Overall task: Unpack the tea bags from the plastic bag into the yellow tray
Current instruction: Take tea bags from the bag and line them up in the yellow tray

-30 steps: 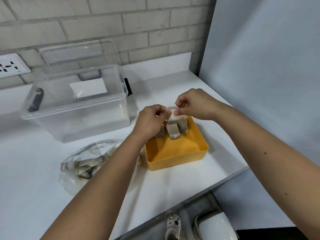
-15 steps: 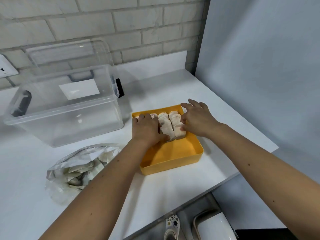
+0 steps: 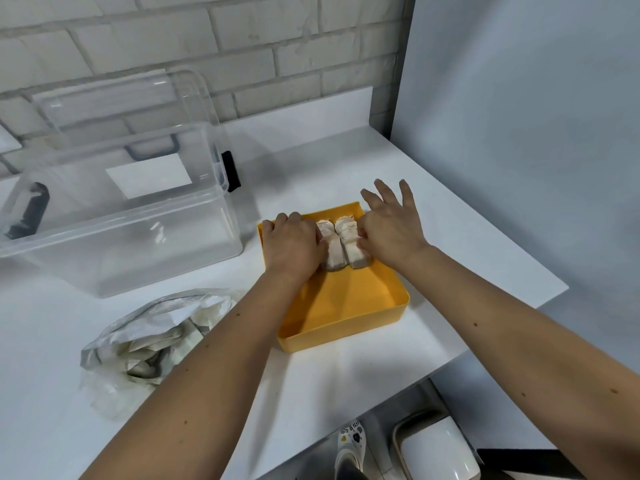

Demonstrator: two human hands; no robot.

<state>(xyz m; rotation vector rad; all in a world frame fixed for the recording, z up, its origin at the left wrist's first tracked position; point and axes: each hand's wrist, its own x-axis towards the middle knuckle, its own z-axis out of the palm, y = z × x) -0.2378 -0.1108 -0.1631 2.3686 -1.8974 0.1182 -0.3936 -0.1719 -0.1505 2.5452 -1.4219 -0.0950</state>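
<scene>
Yellow tray [image 3: 349, 306] sits on white table [image 3: 450, 271], near its right edge. Head view: two tea bags [image 3: 343, 244] lie side by side at the tray's far end. Left hand [image 3: 292, 242] rests beside the left one, fingers bent down; can't tell if it grasps anything underneath. Right hand [image 3: 389, 230] is released, fingers spread, thumb side touching the right one. Plastic bag [image 3: 152, 341] with more of them lies left of the tray. Clear box [image 3: 121, 220] stands behind it.

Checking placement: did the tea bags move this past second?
Yes: tea bags went down, from hanging over the yellow tray to lying at its far end.
</scene>
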